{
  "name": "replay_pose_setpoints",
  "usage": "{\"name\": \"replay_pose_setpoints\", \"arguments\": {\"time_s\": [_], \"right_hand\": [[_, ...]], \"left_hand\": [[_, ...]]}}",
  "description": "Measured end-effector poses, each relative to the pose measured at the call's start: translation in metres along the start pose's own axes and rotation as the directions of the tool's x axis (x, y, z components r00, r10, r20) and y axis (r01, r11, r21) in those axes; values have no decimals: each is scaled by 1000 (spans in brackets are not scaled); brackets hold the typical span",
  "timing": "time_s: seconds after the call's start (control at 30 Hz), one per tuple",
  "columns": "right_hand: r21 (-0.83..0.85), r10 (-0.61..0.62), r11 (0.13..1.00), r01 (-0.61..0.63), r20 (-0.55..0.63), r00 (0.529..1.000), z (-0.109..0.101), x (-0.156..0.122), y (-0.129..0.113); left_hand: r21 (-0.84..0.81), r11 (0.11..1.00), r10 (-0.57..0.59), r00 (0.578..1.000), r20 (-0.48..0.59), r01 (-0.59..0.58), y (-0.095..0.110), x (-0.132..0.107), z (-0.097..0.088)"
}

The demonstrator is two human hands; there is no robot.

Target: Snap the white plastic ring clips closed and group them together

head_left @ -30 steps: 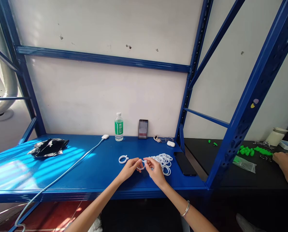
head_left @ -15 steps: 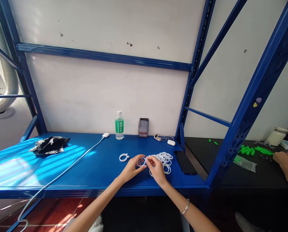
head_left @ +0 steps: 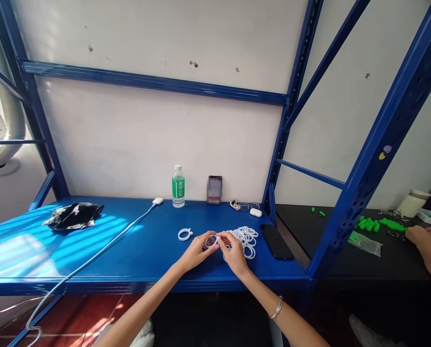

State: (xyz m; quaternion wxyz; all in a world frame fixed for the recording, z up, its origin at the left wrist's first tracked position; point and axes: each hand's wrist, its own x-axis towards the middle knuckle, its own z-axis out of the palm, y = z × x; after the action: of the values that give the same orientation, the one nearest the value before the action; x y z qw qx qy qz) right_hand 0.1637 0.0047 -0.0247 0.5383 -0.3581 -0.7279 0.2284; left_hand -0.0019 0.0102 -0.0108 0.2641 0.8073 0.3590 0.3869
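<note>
Near the front edge of the blue surface (head_left: 139, 260), as the head camera saw it, both hands were together on one white ring (head_left: 206, 241). The left hand (head_left: 196, 252) curved its thumb and fingers around the ring's nine-o'clock side, while the right hand (head_left: 234, 253) pinched it at about three o'clock (the fingertips covered that spot, so its detail could not be told). Whether the ring touched the surface could not be told either.

Taking the ring as centre and the wall as twelve, a loose ring (head_left: 180, 235) lay just beside the left hand at nine o'clock, with a small knobby end on its right. A pile of white rings (head_left: 248, 239) spread at three o'clock, partly behind the right hand, with a black phone (head_left: 276, 242) lying flat beyond it.

At two o'clock sat a white case (head_left: 255, 212), near a pair of glasses (head_left: 251, 206). A small dark device (head_left: 214, 190) stood upright at twelve, and a green-labelled bottle (head_left: 178, 187) at eleven. A white plug (head_left: 157, 201) with its cable lay at ten. Well apart at three o'clock, a co-worker's hand (head_left: 421, 236) rested near green pieces (head_left: 369, 224).
</note>
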Motion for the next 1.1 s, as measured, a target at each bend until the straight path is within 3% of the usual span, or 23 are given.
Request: {"name": "replay_pose_setpoints", "arguments": {"time_s": [0.33, 1.1], "right_hand": [[-61, 33, 997, -37, -69, 997, -1, 0, 5], [-75, -18, 997, 15, -41, 999, 0, 1, 8]], "left_hand": [[71, 996, -39, 996, -80, 45, -13, 0, 2], [186, 982, 15, 999, -47, -6, -29, -2, 7]]}}
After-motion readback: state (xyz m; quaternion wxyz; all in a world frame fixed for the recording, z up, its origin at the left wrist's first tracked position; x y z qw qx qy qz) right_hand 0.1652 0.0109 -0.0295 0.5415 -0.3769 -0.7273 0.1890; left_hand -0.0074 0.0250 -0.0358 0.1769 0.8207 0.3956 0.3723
